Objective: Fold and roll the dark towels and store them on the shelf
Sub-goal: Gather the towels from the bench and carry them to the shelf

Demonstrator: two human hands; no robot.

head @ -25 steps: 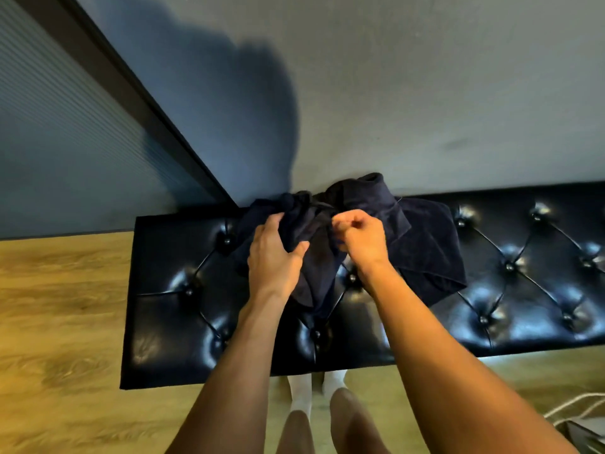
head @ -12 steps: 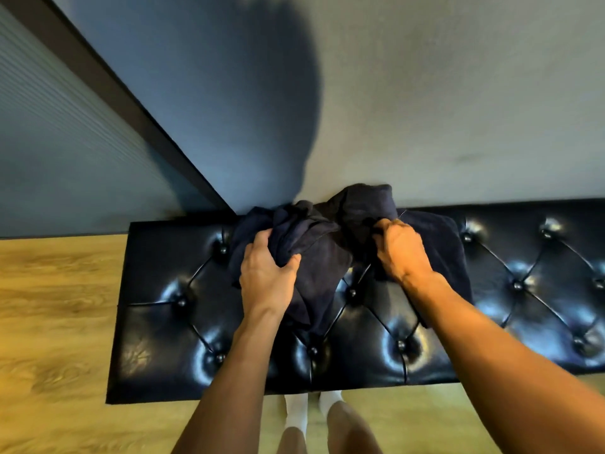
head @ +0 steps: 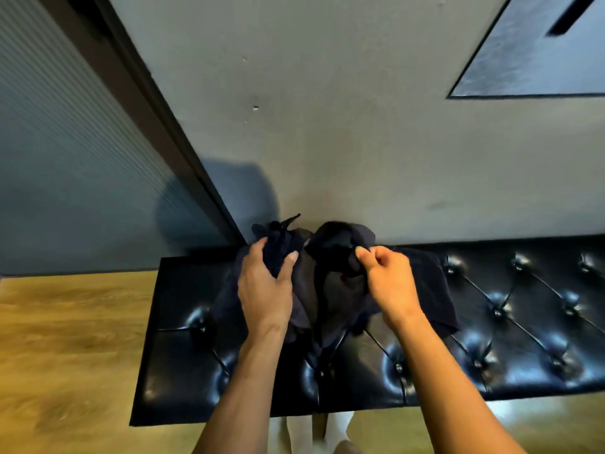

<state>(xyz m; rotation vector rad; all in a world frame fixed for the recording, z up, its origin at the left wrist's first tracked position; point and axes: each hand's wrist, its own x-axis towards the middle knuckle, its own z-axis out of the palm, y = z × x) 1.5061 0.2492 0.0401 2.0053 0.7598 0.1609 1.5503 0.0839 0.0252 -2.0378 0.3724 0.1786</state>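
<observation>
A crumpled dark navy towel (head: 330,290) hangs bunched between my two hands, lifted above a black tufted leather bench (head: 510,342). My left hand (head: 265,286) grips a gathered wad of the towel at its left top. My right hand (head: 389,283) pinches a fold of it at the right top. More dark towel cloth (head: 435,290) lies on the bench behind my right hand; whether it is a second towel I cannot tell. No shelf is in view.
The bench stands against a grey wall (head: 360,142). A dark door frame (head: 154,126) and ribbed panel run along the left. Wooden floor (head: 65,355) lies left of and in front of the bench. My feet in white socks (head: 327,434) are below.
Both hands have lifted the towel higher off the bench and spread apart. My right hand shifted from a flat grip on the pile to a pinch. The view tilted upward.
</observation>
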